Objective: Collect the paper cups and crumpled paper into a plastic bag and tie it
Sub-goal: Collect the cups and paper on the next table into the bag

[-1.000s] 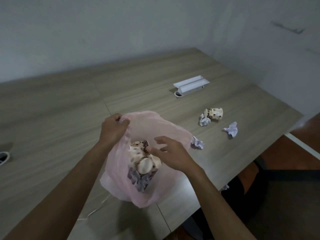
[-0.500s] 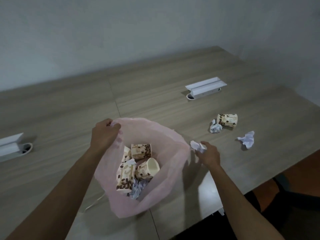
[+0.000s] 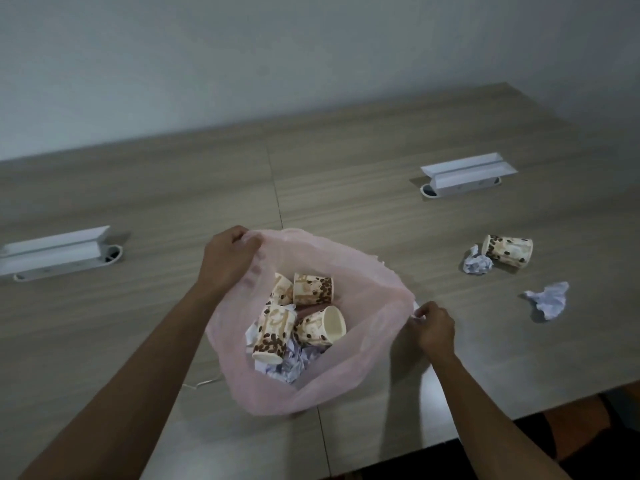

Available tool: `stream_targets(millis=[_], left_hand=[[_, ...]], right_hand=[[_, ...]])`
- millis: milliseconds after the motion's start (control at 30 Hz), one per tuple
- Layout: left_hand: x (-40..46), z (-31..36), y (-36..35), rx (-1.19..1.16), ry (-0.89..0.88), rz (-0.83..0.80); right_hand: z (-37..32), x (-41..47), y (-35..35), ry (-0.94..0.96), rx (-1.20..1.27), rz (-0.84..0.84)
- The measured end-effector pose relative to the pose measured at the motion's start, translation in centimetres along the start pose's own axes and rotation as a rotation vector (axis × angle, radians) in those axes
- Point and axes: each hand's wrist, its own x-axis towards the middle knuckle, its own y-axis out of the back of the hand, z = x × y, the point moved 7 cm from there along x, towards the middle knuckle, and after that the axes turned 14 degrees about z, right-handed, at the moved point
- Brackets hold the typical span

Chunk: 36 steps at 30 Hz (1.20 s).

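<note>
Pink plastic bag (image 3: 349,386) (cups (image 3: 313,289) inside)

So your bag (image 3: 353,382) sits on the table (image 3: 173,188) right in front of you, cups (image 3: 313,289) and paper (image 3: 292,367) piled inside. Off to your right there's one more cup (image 3: 509,250) on its side with a wad (image 3: 477,263) touching it, another wad (image 3: 549,299) nearer you. Two cable boxes (image 3: 467,173) sit further back, left and right.

Both forearms are bare from the frame's lower edge to the wrists, with no sleeve, watch, ring or glove showing on the left hand (image 3: 228,259) or the right hand (image 3: 434,329).
</note>
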Motion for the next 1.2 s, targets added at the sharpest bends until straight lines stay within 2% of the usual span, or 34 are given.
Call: stream_targets(millis=[133,300,400,500,600,700,733,767,833,900,933,1000,1067,1200], left_hand=[[0.5,0.1,1.3,0.013,-0.029,0.03],[1.4,-0.7,3.0,0.067,0.007,0.089],[1.6,-1.5,3.6,0.039,0.045,0.093],[1.6,-1.6,3.7,-0.009,0.053,0.096],[1.6,-1.6,3.7,-0.034,0.057,0.082],[1.9,-1.8,3.6,-0.039,0.064,0.068],[1.9,-1.7,3.7,-0.035,0.063,0.066],[2.1,-1.8,3.7,-0.034,0.059,0.064],[2.3,-1.9,3.9,-0.04,0.056,0.065],[2.7,-2.4,4.3,-0.048,0.063,0.072],[2.7,-2.6,4.6,-0.05,0.07,0.084],[2.9,-3.0,5.1,-0.057,0.075,0.113],[2.8,-3.0,5.5,-0.059,0.074,0.131],[2.6,-3.1,6.0,-0.044,0.096,0.145]], right_hand=[[0.6,-1.0,0.2,-0.158,0.12,0.003],[-2.9,-2.0,4.2,-0.376,0.465,0.149],[-8.4,-3.3,8.0,-0.318,0.767,0.202],[-15.3,-6.0,11.4,-0.089,0.899,0.186],[-21.4,-10.1,11.3,0.208,0.772,0.018],[-23.3,-13.8,6.7,0.4,0.384,-0.303],[-23.3,-14.6,5.7,0.476,0.299,-0.345],[-23.2,-15.0,5.5,0.543,0.285,-0.316],[-22.6,-14.8,7.3,0.617,0.325,-0.023],[-20.7,-14.1,9.5,0.558,0.226,0.348],[-19.2,-13.5,9.9,0.452,0.145,0.424],[-16.0,-11.9,8.9,0.216,0.03,0.301],[-14.2,-10.4,7.2,0.117,0.047,0.107],[-15.4,-7.7,9.1,0.132,0.301,0.176]])
